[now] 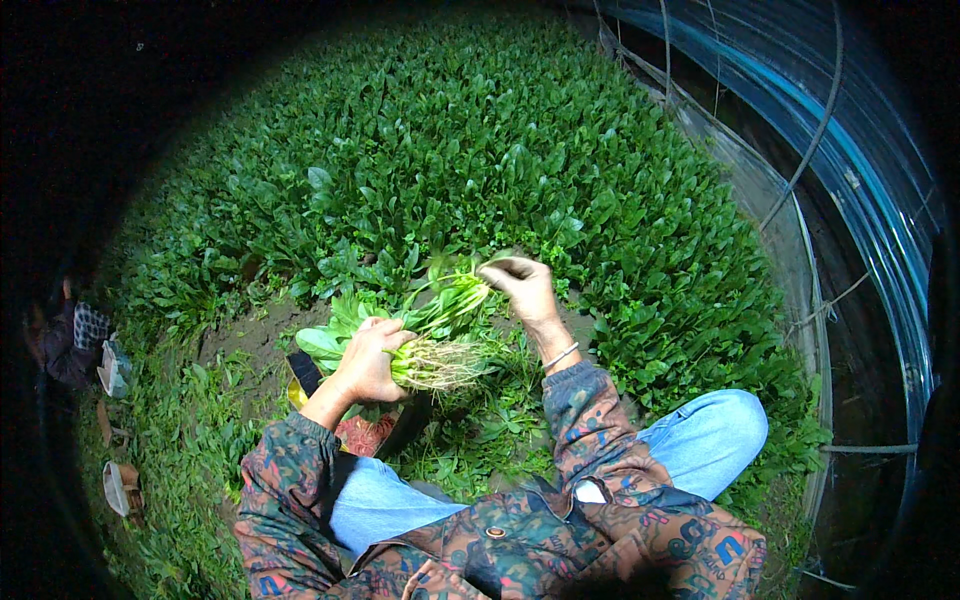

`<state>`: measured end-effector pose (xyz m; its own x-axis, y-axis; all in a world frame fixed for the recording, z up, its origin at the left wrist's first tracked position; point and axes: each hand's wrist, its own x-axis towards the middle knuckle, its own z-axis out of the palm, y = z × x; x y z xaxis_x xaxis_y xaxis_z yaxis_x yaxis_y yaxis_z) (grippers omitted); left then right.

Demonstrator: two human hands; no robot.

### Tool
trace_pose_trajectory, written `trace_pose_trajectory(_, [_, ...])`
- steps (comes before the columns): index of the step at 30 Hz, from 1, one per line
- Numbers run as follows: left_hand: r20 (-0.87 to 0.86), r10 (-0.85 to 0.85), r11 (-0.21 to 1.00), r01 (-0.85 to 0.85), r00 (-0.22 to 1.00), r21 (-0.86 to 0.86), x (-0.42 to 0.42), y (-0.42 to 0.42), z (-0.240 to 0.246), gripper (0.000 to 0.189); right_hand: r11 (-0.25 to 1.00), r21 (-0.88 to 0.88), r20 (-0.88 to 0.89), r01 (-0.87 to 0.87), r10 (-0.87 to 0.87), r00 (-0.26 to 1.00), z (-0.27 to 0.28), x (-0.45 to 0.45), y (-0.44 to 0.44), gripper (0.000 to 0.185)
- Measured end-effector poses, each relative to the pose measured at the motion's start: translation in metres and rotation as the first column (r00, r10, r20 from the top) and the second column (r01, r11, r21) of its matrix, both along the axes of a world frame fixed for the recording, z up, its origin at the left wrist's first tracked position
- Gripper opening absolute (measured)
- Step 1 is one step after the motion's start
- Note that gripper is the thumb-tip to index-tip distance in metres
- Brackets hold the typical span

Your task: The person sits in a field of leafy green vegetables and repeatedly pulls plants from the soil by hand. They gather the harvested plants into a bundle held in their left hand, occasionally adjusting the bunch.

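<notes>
My left hand (pixel 375 360) is closed around a bunch of leafy greens that look like spinach, its pale stringy roots (pixel 442 364) pointing right and its broad leaves (pixel 322 345) showing on the left. Above and to the right, my right hand (pixel 521 281), somewhat blurred, pinches more loose green stems (pixel 469 294) at the edge of the bunch. The leaves of these stems hang towards my left hand. Under my left forearm, a red and yellow thing (pixel 364 435) is partly hidden.
Dense rows of leafy green plants (pixel 465 165) fill the ground ahead. Bare soil (pixel 255 334) and scattered leaves lie nearer. On the right runs a plastic-film greenhouse wall (pixel 847 172) with curved ribs. At far left are another person (pixel 67 341), a pale container (pixel 114 369) and a white-topped object (pixel 116 489).
</notes>
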<state>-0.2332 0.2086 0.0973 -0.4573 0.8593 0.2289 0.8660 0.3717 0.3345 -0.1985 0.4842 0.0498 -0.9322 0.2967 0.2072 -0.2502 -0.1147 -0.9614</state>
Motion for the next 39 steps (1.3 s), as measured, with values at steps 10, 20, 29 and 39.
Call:
trace_pose_trajectory(10, [-0.238,-0.085,0.991,0.057,0.968,-0.122,-0.002,0.003,0.005,0.053,0.908,0.417,0.13,0.042,-0.105,0.986,0.012,0.006,-0.005,0.042])
trace_pose_trajectory(20, [-0.213,-0.041,0.995,0.021,0.976,-0.099,-0.001,0.0,0.001,0.06,0.925,0.071,0.251,0.374,-0.38,0.891,-0.018,-0.001,0.02,0.02])
trace_pose_trajectory(29, [-0.284,-0.077,0.982,0.023,0.956,-0.189,-0.005,0.001,0.001,0.064,0.99,0.062,0.202,-0.128,0.113,0.973,0.006,0.02,0.005,0.025])
trace_pose_trajectory(39, [-0.267,-0.091,0.969,0.023,0.96,-0.246,-0.003,0.002,0.004,0.066,0.862,0.505,0.235,-0.038,-0.095,0.967,0.023,0.025,-0.008,0.034])
